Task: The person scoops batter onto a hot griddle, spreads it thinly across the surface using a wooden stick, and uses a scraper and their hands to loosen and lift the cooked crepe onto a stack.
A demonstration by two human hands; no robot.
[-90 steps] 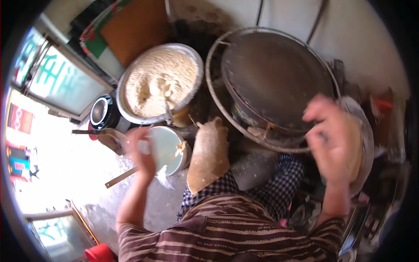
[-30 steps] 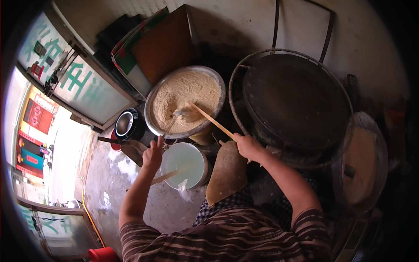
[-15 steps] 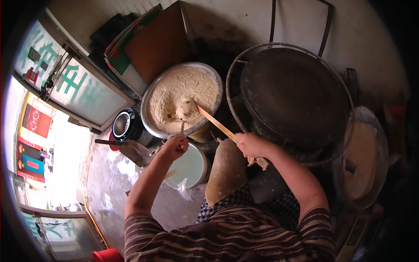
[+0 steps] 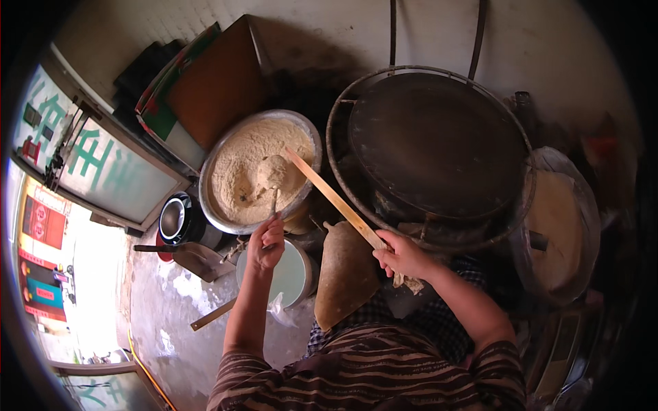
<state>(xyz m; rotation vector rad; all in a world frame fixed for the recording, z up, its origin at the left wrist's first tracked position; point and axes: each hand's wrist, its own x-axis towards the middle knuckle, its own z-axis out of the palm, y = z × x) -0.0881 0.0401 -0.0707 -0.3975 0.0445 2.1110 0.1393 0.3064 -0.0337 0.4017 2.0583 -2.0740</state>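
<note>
My left hand (image 4: 266, 244) is closed around the thin handle of a ladle (image 4: 275, 198). The ladle's head is heaped with pale batter (image 4: 273, 170) and hidden under it, over a large metal basin (image 4: 318, 147) of the same thick batter. A long flat wooden stick (image 4: 336, 200) is gripped in my right hand (image 4: 404, 257); its tip is over the basin's right side, apart from the heap. Crumpled, batter-coloured material (image 4: 409, 283) hangs at the stick's lower end, beneath that hand.
Right of the basin sits a large dark round griddle (image 4: 439, 144) inside a metal ring. A bucket (image 4: 291, 274) of cloudy liquid stands below the basin, beside a metal scoop (image 4: 201, 260). A tan pointed piece (image 4: 346, 277) lies before me. Far right is a plastic-lined tray (image 4: 591, 222).
The wooden stick's tip has moved up and away from the batter heap it was touching. My left hand has turned more upright with the ladle. The whole view has shifted.
</note>
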